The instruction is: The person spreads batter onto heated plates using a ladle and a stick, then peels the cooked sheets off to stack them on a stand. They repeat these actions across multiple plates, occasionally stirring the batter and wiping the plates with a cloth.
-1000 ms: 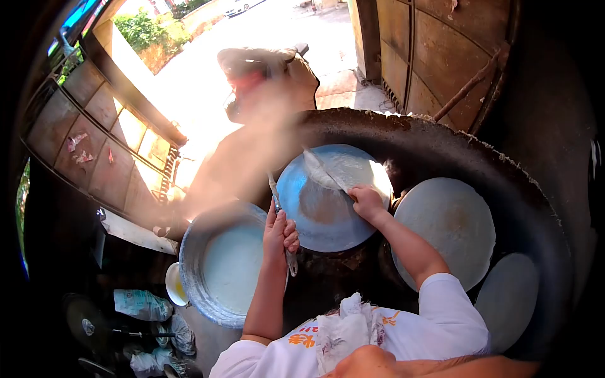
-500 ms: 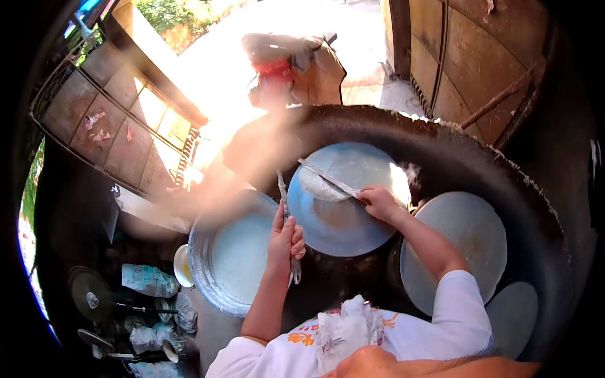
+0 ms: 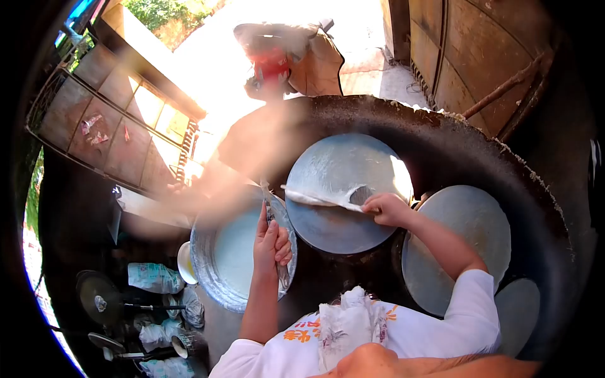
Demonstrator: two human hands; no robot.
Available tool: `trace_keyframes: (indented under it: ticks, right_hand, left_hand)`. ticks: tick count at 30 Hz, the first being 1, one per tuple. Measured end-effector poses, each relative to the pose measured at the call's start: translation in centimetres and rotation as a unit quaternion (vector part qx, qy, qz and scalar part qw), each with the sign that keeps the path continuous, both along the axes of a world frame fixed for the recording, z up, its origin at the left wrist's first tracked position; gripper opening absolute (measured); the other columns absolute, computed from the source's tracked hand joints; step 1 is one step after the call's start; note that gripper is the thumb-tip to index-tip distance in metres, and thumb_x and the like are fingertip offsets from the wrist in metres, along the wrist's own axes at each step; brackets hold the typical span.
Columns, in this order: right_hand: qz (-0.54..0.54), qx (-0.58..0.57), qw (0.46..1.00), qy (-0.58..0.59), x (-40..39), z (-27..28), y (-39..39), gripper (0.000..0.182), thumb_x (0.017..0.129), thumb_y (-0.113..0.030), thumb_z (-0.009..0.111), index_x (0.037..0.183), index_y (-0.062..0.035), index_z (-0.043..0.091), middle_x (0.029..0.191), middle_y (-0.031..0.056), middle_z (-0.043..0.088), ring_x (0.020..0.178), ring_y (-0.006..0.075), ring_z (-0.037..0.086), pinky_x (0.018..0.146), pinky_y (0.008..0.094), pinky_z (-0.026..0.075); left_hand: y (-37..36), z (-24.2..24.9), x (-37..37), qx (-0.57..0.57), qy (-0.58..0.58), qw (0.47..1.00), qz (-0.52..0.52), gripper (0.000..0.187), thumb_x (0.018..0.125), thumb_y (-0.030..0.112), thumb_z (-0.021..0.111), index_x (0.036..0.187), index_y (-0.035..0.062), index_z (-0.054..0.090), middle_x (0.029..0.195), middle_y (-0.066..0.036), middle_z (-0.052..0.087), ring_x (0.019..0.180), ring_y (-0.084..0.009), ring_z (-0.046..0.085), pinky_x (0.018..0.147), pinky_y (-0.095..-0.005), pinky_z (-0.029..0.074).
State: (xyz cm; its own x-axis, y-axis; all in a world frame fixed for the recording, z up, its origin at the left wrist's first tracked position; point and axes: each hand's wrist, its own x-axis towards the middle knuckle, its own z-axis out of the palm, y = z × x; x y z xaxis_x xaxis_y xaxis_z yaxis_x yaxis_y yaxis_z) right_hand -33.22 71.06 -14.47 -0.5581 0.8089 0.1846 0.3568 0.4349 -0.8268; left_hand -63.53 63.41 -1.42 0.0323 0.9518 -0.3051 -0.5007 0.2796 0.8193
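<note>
My right hand (image 3: 387, 210) is closed on the end of a long, flat, batter-coated spreader (image 3: 309, 198), which lies across the middle round griddle (image 3: 340, 239). Pale batter (image 3: 340, 160) coats the far part of that griddle, with a small grey oval patch near my right fingers. My left hand (image 3: 273, 244) is wrapped round a narrow, batter-smeared tool (image 3: 283, 277), held upright at the right edge of a wide basin (image 3: 198, 277). Whitish liquid batter (image 3: 242, 252) fills the basin. What kind of tool the left one is, I cannot make out.
Another round griddle (image 3: 457, 252) stands to the right, and a grey disc (image 3: 518, 315) lies nearer me. A dark, crusted rim (image 3: 441, 123) curves behind them. Plastic bags (image 3: 154, 278) and pans (image 3: 97, 297) are at lower left. A scooter (image 3: 290, 60) stands outside. A blur covers the left middle.
My right hand has drawn the spreader toward me across the middle griddle, and batter now coats more of its far side. My left hand has shifted slightly left with its tool.
</note>
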Motion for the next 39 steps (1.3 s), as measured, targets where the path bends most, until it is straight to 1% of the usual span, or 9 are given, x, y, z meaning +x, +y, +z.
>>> trace_keyframes:
  ticks: [12, 16, 24, 27, 28, 29, 30, 34, 39]
  right_hand:
    - [0.012, -0.190, 0.982, -0.020, 5.0, 0.7, -0.5, 0.040, 0.059, 0.002, 0.062, 0.097, -0.0061, 0.070, 0.088, 0.0068, 0.067, 0.071, 0.0166, 0.059, 0.065, 0.0270, 0.048]
    - [0.000, -0.050, 0.998, 0.041, 1.9, -1.8, -0.8, 0.040, 0.057, 0.000, 0.063, 0.097, -0.0057, 0.068, 0.088, 0.0095, 0.066, 0.075, 0.0215, 0.060, 0.071, 0.0317, 0.049]
    - [-0.293, 0.106, 0.950, -0.031, -3.1, -1.5, -10.7, 0.025, 0.068, -0.002, 0.058, 0.090, -0.0083, 0.067, 0.094, 0.0057, 0.063, 0.088, 0.0276, 0.057, 0.074, 0.0354, 0.049]
    - [-0.226, 0.172, 0.949, -0.136, -5.4, -1.0, -15.5, 0.027, 0.071, -0.003, 0.058, 0.094, -0.0138, 0.067, 0.098, -0.0007, 0.062, 0.085, 0.0229, 0.057, 0.070, 0.0346, 0.051]
    - [-0.221, 0.167, 0.947, -0.163, -5.6, 0.6, -18.3, 0.028, 0.071, -0.004, 0.058, 0.095, -0.0142, 0.066, 0.099, -0.0018, 0.062, 0.085, 0.0225, 0.057, 0.068, 0.0349, 0.051]
    - [-0.251, 0.196, 0.937, -0.143, -5.8, 1.5, -21.3, 0.030, 0.068, 0.000, 0.059, 0.095, -0.0113, 0.066, 0.094, 0.0024, 0.063, 0.077, 0.0233, 0.058, 0.066, 0.0324, 0.052]
    - [-0.299, 0.156, 0.941, -0.044, -6.8, 2.4, -23.3, 0.032, 0.067, 0.003, 0.058, 0.095, -0.0089, 0.066, 0.091, 0.0042, 0.063, 0.075, 0.0211, 0.059, 0.067, 0.0305, 0.051]
    - [-0.331, -0.212, 0.847, 0.357, -19.9, 2.1, -19.0, 0.034, 0.077, 0.007, 0.054, 0.110, -0.0018, 0.054, 0.086, 0.0049, 0.062, 0.071, 0.0108, 0.059, 0.062, 0.0257, 0.050]
    - [-0.372, -0.291, 0.747, 0.468, -36.8, -5.9, -8.5, 0.022, 0.094, -0.017, 0.048, 0.115, -0.0103, 0.041, 0.076, 0.0043, 0.058, 0.044, 0.0076, 0.042, 0.039, 0.0231, 0.035]
  left_hand:
    - [-0.3, 0.1, -1.8, 0.022, -0.199, 0.978, -0.063, 0.038, 0.101, 0.026, 0.033, 0.138, 0.0338, 0.035, 0.055, 0.002, 0.030, 0.033, -0.0037, 0.028, 0.028, -0.0179, 0.030]
    - [1.7, -0.1, 2.3, -0.010, -0.491, 0.857, -0.154, 0.040, 0.099, 0.033, 0.038, 0.076, 0.0033, 0.051, 0.051, 0.002, 0.033, 0.032, -0.0047, 0.036, 0.029, -0.0197, 0.035]
    - [0.6, 1.9, 4.7, -0.008, -0.544, 0.808, -0.227, 0.046, 0.097, 0.035, 0.043, 0.060, 0.0113, 0.031, 0.051, 0.003, 0.033, 0.032, -0.0042, 0.036, 0.030, -0.0199, 0.037]
    - [-0.6, 1.8, 2.3, 0.019, -0.508, 0.812, -0.288, 0.043, 0.098, 0.034, 0.042, 0.065, 0.0059, 0.043, 0.051, 0.003, 0.033, 0.032, -0.0042, 0.037, 0.030, -0.0197, 0.037]
    - [-1.3, 2.2, 0.7, 0.060, -0.488, 0.804, -0.334, 0.031, 0.099, 0.030, 0.038, 0.107, 0.0051, 0.056, 0.053, 0.002, 0.034, 0.032, -0.0033, 0.035, 0.029, -0.0189, 0.037]
    - [-2.1, 3.2, -1.6, 0.080, -0.437, 0.835, -0.324, 0.029, 0.100, 0.031, 0.037, 0.093, 0.0063, 0.049, 0.052, 0.002, 0.034, 0.031, -0.0035, 0.032, 0.028, -0.0189, 0.034]
    - [-3.4, 4.1, -4.1, 0.103, -0.389, 0.863, -0.305, 0.034, 0.100, 0.033, 0.035, 0.078, 0.0075, 0.043, 0.051, 0.002, 0.034, 0.030, -0.0036, 0.030, 0.027, -0.0188, 0.032]
    - [-4.6, 5.9, -11.2, 0.247, -0.173, 0.884, -0.357, 0.034, 0.101, 0.022, 0.033, 0.134, 0.0267, 0.036, 0.053, 0.001, 0.030, 0.030, -0.0051, 0.027, 0.025, -0.0193, 0.029]
    - [-5.9, 5.8, -18.1, 0.315, -0.158, 0.889, -0.293, 0.052, 0.101, 0.020, 0.033, 0.146, 0.0322, 0.011, 0.058, -0.002, 0.034, 0.031, -0.0041, 0.026, 0.025, -0.0192, 0.031]
